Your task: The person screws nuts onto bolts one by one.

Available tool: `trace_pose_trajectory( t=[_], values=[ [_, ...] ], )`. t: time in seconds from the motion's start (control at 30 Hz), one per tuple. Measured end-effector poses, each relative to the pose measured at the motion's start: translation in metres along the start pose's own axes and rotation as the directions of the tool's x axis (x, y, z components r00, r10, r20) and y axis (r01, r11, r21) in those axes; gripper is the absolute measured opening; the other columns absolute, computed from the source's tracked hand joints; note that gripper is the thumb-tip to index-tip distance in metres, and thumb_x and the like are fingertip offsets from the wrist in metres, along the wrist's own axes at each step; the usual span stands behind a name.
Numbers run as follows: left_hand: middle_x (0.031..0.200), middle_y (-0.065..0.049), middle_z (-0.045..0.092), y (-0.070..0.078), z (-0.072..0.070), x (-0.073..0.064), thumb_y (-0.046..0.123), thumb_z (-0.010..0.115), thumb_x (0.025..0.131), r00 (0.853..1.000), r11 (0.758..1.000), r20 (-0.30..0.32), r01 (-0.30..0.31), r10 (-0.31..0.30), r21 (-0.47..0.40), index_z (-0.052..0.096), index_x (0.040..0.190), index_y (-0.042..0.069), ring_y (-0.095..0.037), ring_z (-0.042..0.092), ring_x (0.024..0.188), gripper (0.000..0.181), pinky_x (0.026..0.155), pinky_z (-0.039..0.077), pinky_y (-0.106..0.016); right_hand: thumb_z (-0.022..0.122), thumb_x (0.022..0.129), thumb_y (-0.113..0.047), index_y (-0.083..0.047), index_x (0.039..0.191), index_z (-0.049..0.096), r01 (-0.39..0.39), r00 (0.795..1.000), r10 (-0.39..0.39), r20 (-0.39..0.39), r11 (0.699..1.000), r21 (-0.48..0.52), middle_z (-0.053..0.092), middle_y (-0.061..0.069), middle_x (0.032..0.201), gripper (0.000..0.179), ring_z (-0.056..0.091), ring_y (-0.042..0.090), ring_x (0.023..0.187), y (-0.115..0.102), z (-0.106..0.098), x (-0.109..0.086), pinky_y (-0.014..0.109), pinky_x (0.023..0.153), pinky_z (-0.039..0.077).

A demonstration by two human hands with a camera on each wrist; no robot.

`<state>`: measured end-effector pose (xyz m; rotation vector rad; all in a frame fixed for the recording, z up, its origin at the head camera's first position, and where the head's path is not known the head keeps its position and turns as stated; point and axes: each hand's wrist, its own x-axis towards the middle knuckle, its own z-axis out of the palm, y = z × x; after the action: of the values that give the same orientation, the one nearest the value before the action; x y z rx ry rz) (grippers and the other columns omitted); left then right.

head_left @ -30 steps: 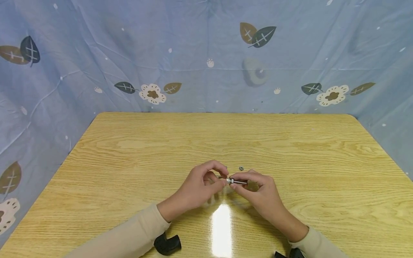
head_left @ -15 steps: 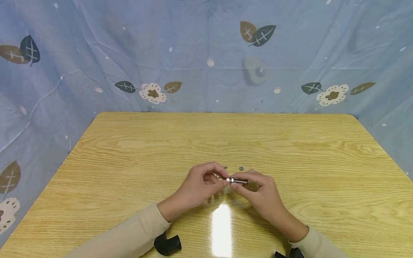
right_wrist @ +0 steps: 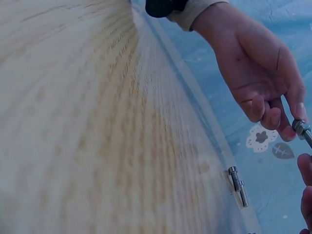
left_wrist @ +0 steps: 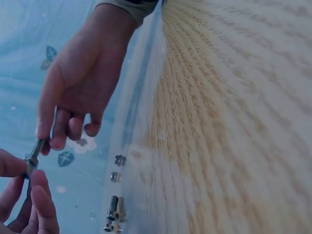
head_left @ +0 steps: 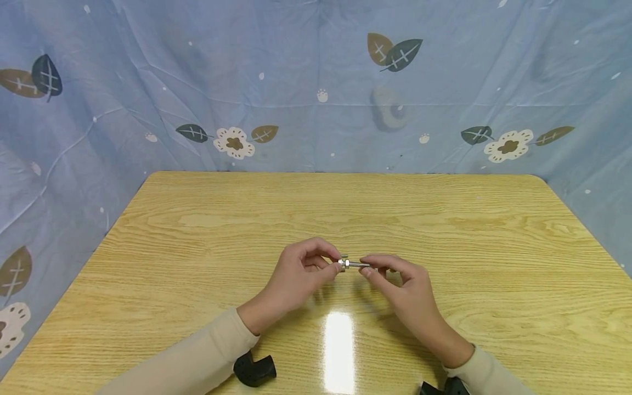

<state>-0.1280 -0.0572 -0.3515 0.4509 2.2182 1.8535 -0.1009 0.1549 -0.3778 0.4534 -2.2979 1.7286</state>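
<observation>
1 bolt point(head_left: 360, 264): held betw. both hands, over mid-table. L hand point(head_left: 291, 280) pinched nutted end, 9 o'clock; R hand point(head_left: 410, 286) pinched shank, 3 o'clock. Step (judged): turning nut point(head_left: 347, 264), on/off unclear; next move needed steady L grip, R twist. 2 loose bolts point(right_wrist: 234, 179) near, 12 o'clock. Table point(head_left: 316, 203): far edge well apart, 12 o'clock; ample room 9 & 3.

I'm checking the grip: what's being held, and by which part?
A long, silver metal bolt: the left hand pinches its thicker end, the right hand its thin shaft.
</observation>
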Motion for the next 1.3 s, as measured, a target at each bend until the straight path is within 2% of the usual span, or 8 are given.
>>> trace_pose_trajectory(
  t=[0.17,0.37,0.7,0.97,1.07,1.13,1.2,1.3],
  values=[
    [0.100,-0.006,0.068,0.0003,-0.0008,-0.0001,0.012,0.067,0.090,0.999,1.000,0.048,0.020,-0.019,-0.008,0.066,0.104,0.012,-0.024,0.067,0.082,0.014,0.071,0.053,-0.029,0.070,0.086,-0.002,-0.010,0.098,0.074,0.030,1.000,-0.030,-0.002,1.000,-0.005,0.071,-0.007,0.085,0.016,0.057,0.007,0.077,0.0010,-0.0004,0.0001,0.022,0.072,0.046],
    [0.102,-0.004,0.067,-0.0021,0.0006,-0.0013,0.021,0.066,0.091,0.993,0.999,0.111,0.046,-0.044,-0.019,0.064,0.109,0.020,-0.033,0.067,0.085,0.017,0.073,0.052,-0.033,0.069,0.084,0.005,-0.005,0.097,0.074,0.089,0.996,-0.089,-0.024,0.996,-0.008,0.071,-0.010,0.087,0.017,0.054,0.007,0.075,0.0000,0.0003,-0.0008,0.022,0.069,0.046],
    [0.102,-0.005,0.067,-0.0040,0.0020,-0.0015,0.019,0.071,0.088,0.994,0.999,0.103,-0.038,0.037,-0.001,0.066,0.105,0.016,-0.016,0.066,0.079,0.018,0.071,0.054,-0.027,0.069,0.083,0.007,-0.001,0.097,0.074,0.084,0.996,-0.082,-0.027,0.995,0.047,0.070,-0.014,0.085,0.017,0.053,0.008,0.075,-0.0047,0.0021,-0.0016,0.021,0.070,0.045],
    [0.092,-0.011,0.069,-0.0017,0.0030,-0.0022,0.026,0.061,0.096,0.993,0.999,0.122,-0.006,0.000,0.044,0.068,0.103,0.010,-0.031,0.066,0.077,0.019,0.065,0.052,-0.028,0.067,0.084,0.009,0.002,0.098,0.073,0.079,0.997,-0.078,-0.015,0.994,0.075,0.071,-0.015,0.087,0.017,0.055,0.008,0.077,-0.0069,0.0020,-0.0020,0.020,0.071,0.047],
    [0.092,-0.012,0.069,-0.0001,0.0038,-0.0029,0.031,0.053,0.100,0.991,0.998,0.135,0.005,-0.014,0.069,0.067,0.104,0.008,-0.033,0.064,0.074,0.028,0.057,0.049,-0.027,0.067,0.084,0.009,0.003,0.098,0.072,0.076,0.997,-0.075,-0.012,0.994,0.082,0.071,-0.015,0.088,0.016,0.056,0.007,0.078,-0.0071,0.0020,-0.0023,0.020,0.073,0.048],
    [0.095,-0.012,0.068,-0.0001,0.0041,-0.0035,0.032,0.054,0.100,0.991,0.997,0.132,-0.001,-0.008,0.071,0.066,0.108,0.010,-0.032,0.064,0.074,0.026,0.055,0.048,-0.027,0.066,0.085,0.009,0.004,0.099,0.072,0.075,0.997,-0.075,-0.010,0.994,0.085,0.071,-0.015,0.088,0.016,0.056,0.007,0.079,-0.0074,0.0019,-0.0025,0.020,0.074,0.048],
    [0.101,-0.011,0.067,-0.0001,0.0040,-0.0042,0.029,0.060,0.097,0.992,0.998,0.122,-0.039,0.031,0.059,0.064,0.112,0.016,-0.026,0.065,0.076,0.020,0.056,0.049,-0.027,0.065,0.085,0.009,0.004,0.099,0.072,0.074,0.997,-0.073,-0.012,0.994,0.085,0.071,-0.016,0.088,0.016,0.057,0.007,0.079,-0.0079,0.0019,-0.0025,0.020,0.074,0.048],
    [0.108,-0.005,0.065,0.0001,0.0040,-0.0052,0.019,0.070,0.090,0.987,0.989,0.104,-0.129,0.121,0.071,0.061,0.113,0.022,-0.015,0.064,0.078,0.025,0.061,0.052,-0.027,0.065,0.086,0.008,0.004,0.099,0.072,0.065,0.998,-0.064,-0.013,0.994,0.092,0.072,-0.016,0.089,0.015,0.058,0.007,0.080,-0.0082,0.0021,-0.0026,0.020,0.074,0.048]
  ],
)
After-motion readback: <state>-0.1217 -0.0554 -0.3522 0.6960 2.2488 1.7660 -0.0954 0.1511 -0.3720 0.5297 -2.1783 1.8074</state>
